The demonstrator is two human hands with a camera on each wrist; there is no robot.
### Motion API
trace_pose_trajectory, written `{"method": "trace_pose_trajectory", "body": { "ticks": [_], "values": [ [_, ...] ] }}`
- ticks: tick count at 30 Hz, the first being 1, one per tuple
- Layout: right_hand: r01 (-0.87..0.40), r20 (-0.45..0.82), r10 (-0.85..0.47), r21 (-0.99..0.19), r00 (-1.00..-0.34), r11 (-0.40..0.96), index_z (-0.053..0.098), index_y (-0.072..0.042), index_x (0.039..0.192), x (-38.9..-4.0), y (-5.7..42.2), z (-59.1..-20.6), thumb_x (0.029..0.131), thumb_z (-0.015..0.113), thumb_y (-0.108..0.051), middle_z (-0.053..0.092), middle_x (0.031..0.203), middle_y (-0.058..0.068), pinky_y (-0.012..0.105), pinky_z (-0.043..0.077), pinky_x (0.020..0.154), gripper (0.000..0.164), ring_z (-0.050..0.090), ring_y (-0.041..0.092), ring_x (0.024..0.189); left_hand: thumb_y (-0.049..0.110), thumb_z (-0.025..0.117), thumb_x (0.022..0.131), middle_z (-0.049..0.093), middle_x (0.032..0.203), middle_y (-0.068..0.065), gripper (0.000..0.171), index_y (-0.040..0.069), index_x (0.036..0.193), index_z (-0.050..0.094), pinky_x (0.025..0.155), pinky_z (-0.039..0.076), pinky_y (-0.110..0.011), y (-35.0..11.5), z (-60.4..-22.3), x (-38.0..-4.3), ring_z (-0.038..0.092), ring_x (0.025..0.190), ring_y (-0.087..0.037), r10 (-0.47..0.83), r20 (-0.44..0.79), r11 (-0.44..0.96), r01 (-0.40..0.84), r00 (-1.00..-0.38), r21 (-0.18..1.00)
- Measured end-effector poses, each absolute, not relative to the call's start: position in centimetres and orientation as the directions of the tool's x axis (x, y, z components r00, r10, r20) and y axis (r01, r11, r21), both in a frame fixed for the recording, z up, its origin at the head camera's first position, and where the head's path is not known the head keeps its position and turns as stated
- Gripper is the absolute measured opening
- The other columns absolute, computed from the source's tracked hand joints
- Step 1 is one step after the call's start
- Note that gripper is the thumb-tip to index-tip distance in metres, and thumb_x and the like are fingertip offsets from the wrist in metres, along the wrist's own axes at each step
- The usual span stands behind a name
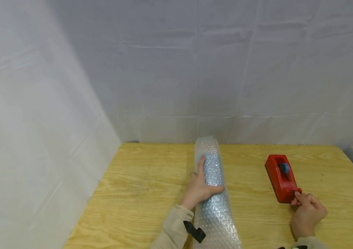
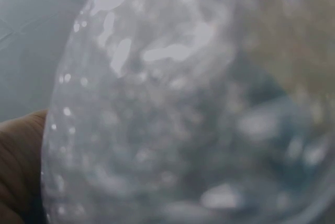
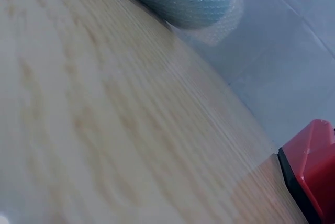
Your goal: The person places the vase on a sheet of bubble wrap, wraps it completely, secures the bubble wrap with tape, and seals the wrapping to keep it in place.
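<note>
A long bundle in clear bubble wrap, bluish inside, lies lengthwise on the table. My left hand grips it from the left, with the thumb across the top and a finger pointing up along its side. The wrap fills the left wrist view, blurred, with part of the hand at the left edge. To the right stands a red tape dispenser with a small blue-rimmed roll in it. My right hand pinches the tape end at the dispenser's front edge; the tape itself is hardly visible.
The wooden table reaches back to a pale sheet wall, with another sheet along the left. In the right wrist view, the wrapped bundle's rounded end and the dispenser appear at the edges.
</note>
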State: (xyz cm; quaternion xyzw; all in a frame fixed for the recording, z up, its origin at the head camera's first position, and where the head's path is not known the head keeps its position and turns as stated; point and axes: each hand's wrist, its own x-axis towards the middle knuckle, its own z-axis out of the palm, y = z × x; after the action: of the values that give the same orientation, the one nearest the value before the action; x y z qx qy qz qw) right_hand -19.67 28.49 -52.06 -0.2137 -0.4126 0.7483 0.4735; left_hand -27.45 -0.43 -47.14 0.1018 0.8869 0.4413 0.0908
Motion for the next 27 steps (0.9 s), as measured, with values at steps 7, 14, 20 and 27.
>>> {"method": "trace_pose_trajectory", "body": {
  "ticks": [7, 14, 20, 27],
  "values": [
    [-0.485, 0.051, 0.885, -0.850, -0.463, -0.205, 0.034, 0.008, 0.050, -19.54, 28.68, -52.00, 0.085, 0.053, 0.022, 0.051, 0.047, 0.004, 0.019, 0.040, 0.036, 0.042, 0.045, 0.012, 0.036, 0.053, 0.086, 0.068, 0.023, 0.143, -0.051, 0.128, 0.047, 0.156, -0.007, 0.076, 0.053, -0.061, -0.31, -47.12, -27.47, 0.056, 0.104, -0.058, 0.260, -0.072, 0.589, 0.099, -0.963, 0.802],
    [-0.466, 0.044, 0.883, -0.861, -0.467, -0.203, 0.033, 0.008, 0.050, -19.54, 28.95, -52.13, 0.085, 0.054, 0.021, 0.052, 0.048, 0.004, 0.020, 0.039, 0.035, 0.043, 0.046, 0.013, 0.036, 0.053, 0.086, 0.068, 0.021, 0.144, -0.051, 0.127, 0.048, 0.155, -0.007, 0.075, 0.052, -0.063, -0.16, -47.23, -27.37, 0.055, 0.105, -0.060, 0.256, -0.078, 0.596, 0.094, -0.964, 0.797],
    [-0.476, 0.060, 0.883, -0.858, -0.466, -0.193, 0.034, 0.009, 0.050, -19.55, 29.03, -52.22, 0.085, 0.053, 0.022, 0.053, 0.048, 0.004, 0.020, 0.040, 0.036, 0.042, 0.046, 0.013, 0.036, 0.052, 0.086, 0.068, 0.022, 0.143, -0.051, 0.128, 0.048, 0.156, -0.006, 0.076, 0.052, -0.062, -0.10, -47.25, -27.40, 0.055, 0.105, -0.059, 0.253, -0.073, 0.590, 0.095, -0.965, 0.801],
    [-0.495, 0.067, 0.881, -0.846, -0.469, -0.199, 0.033, 0.010, 0.051, -19.55, 28.78, -52.26, 0.084, 0.053, 0.023, 0.052, 0.048, 0.005, 0.020, 0.043, 0.037, 0.041, 0.046, 0.013, 0.037, 0.052, 0.087, 0.067, 0.025, 0.143, -0.049, 0.128, 0.048, 0.156, -0.006, 0.076, 0.052, -0.062, -0.26, -47.51, -27.52, 0.056, 0.104, -0.057, 0.249, -0.074, 0.582, 0.089, -0.966, 0.808]
  ]
}}
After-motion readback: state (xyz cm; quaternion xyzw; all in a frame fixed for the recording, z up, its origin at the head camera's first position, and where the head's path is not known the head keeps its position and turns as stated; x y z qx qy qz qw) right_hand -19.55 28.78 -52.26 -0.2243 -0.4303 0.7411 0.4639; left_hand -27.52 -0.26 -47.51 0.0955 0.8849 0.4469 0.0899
